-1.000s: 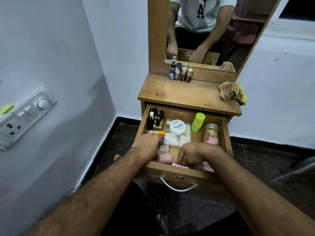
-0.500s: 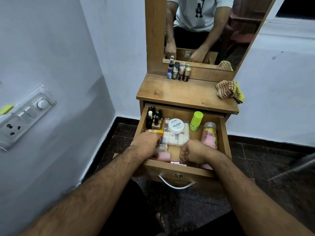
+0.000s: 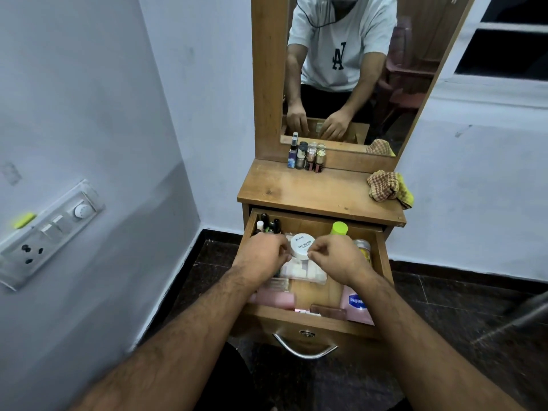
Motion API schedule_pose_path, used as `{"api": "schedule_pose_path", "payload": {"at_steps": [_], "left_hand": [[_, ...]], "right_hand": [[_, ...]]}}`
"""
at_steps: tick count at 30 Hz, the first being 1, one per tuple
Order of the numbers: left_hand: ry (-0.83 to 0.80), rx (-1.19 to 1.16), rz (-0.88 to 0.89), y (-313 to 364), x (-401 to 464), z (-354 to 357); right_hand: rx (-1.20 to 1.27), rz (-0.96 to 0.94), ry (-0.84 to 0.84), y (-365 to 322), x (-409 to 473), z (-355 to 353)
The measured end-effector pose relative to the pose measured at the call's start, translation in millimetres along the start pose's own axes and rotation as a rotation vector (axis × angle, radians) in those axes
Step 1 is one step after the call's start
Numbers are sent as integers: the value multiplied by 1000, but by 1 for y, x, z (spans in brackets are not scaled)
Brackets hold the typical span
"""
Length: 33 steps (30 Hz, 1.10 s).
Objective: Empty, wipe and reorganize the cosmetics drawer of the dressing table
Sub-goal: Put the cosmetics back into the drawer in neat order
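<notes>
Both forearms reaching into the open drawer [image 3: 382, 262], left hand [image 3: 261, 253] and right hand [image 3: 335, 256] knuckles up, fingers curled, either grip pinching the upright white nail polish remover jar [image 3: 302, 246] mid-drawer, label facing up.

Switchboard [image 3: 49, 229] on pale left wall: round dial, rocker switches, socket holes, yellow-green tag at its upper left. Floor [image 3: 462, 315] dark speckled tile with black skirting along wall base. Window [image 3: 510, 51] upper right, dark panes, white frame. Maroon chair [image 3: 406, 93] reflected in mirror, behind seated person.
</notes>
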State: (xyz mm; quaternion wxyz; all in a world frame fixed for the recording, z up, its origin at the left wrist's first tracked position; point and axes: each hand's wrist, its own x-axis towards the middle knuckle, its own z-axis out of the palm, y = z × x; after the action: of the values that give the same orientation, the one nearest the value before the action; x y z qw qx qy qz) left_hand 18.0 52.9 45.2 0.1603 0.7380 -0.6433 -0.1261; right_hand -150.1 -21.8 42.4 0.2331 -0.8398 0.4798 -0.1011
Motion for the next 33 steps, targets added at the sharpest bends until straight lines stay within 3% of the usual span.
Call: {"api": "schedule_pose_path", "payload": {"at_steps": [4, 9, 16, 33], "left_hand": [[172, -183, -63, 8, 29, -20], [264, -491, -124, 14, 85, -39], [404, -635, -216, 4, 164, -51], [352, -653, -121, -10, 242, -23]], "right_hand": [[154, 6, 225, -18, 25, -30], [316, 104, 427, -19, 78, -63], [382, 219, 444, 4, 141, -77], [400, 127, 460, 12, 211, -53]]}}
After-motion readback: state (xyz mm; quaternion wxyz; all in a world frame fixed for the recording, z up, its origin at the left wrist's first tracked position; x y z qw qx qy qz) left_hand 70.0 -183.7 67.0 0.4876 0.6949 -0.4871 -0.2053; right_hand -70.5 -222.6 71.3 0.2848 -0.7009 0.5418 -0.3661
